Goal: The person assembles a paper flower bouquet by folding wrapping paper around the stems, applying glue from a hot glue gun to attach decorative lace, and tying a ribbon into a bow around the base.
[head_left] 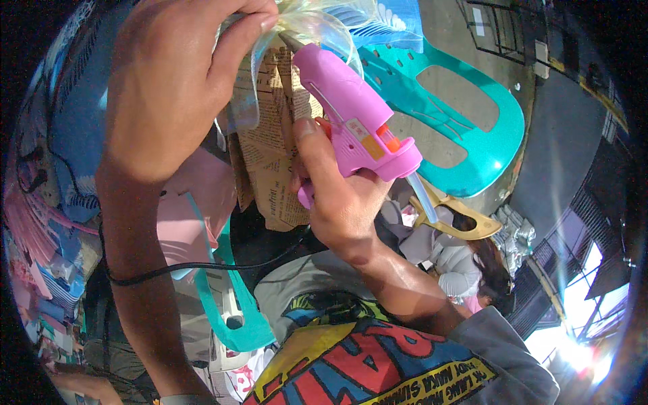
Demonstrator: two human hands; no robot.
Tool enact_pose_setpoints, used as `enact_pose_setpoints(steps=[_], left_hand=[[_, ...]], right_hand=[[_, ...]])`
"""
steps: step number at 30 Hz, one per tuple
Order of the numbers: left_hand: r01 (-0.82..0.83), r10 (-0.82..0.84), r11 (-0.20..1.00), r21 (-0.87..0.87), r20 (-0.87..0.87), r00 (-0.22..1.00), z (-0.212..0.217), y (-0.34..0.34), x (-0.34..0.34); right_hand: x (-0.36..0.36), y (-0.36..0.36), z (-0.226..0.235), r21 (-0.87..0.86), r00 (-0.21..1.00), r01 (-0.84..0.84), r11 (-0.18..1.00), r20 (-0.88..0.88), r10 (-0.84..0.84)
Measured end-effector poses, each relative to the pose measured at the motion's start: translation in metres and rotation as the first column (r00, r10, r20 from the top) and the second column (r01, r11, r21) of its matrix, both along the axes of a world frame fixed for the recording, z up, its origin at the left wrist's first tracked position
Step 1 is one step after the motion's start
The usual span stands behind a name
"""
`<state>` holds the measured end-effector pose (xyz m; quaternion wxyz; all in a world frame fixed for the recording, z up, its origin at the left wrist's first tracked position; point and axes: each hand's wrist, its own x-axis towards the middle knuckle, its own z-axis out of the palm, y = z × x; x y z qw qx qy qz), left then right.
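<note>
At the top, my left hand point(172, 61) is closed, thumb and fingers pinching a sheer, iridescent ribbon bow point(341, 34). My right hand point(341, 199) grips a pink hot glue gun point(344, 88) by its handle. The gun's nozzle points up and left, tucked among the ribbon loops; whether it touches them I cannot tell. From its back end sticks a translucent glue stick point(423, 199). Behind the gun hangs brown wrapping paper point(273, 169) with a newsprint pattern, below the bow. A black cord point(196, 268) runs across beneath my hands.
A teal plastic chair point(503, 145) stands beyond my right hand, and another teal chair part point(236, 335) shows below the cord. Further right, a person in a light top point(462, 273) is near a yellow chair point(472, 226). Pink ribbon-like material point(34, 223) lies at far left.
</note>
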<state>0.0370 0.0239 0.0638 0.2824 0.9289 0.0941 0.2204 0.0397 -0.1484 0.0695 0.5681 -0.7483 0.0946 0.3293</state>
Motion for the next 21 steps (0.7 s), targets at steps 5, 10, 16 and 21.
enact_pose_setpoints(steps=[5, 10, 16, 21], left_hand=[[0.042, -0.041, 0.997, -0.060, 0.006, 0.999, -0.020, 0.013, -0.003], [-0.016, 0.015, 1.000, -0.024, -0.062, 0.998, 0.001, 0.000, -0.002], [0.004, -0.004, 0.998, -0.055, -0.011, 1.000, -0.014, 0.009, -0.001], [-0.016, 0.016, 1.000, 0.001, -0.078, 0.997, 0.000, 0.003, -0.001]], right_hand=[[-0.004, 0.006, -0.001, 0.049, 0.997, 0.075, 0.996, 0.028, -0.076], [0.000, 0.003, 0.000, -0.007, 1.000, 0.024, 1.000, -0.015, -0.024], [0.001, 0.000, -0.002, 0.002, 0.999, 0.017, 1.000, -0.050, -0.017], [0.002, 0.003, -0.005, -0.006, 1.000, 0.023, 1.000, -0.012, -0.023]])
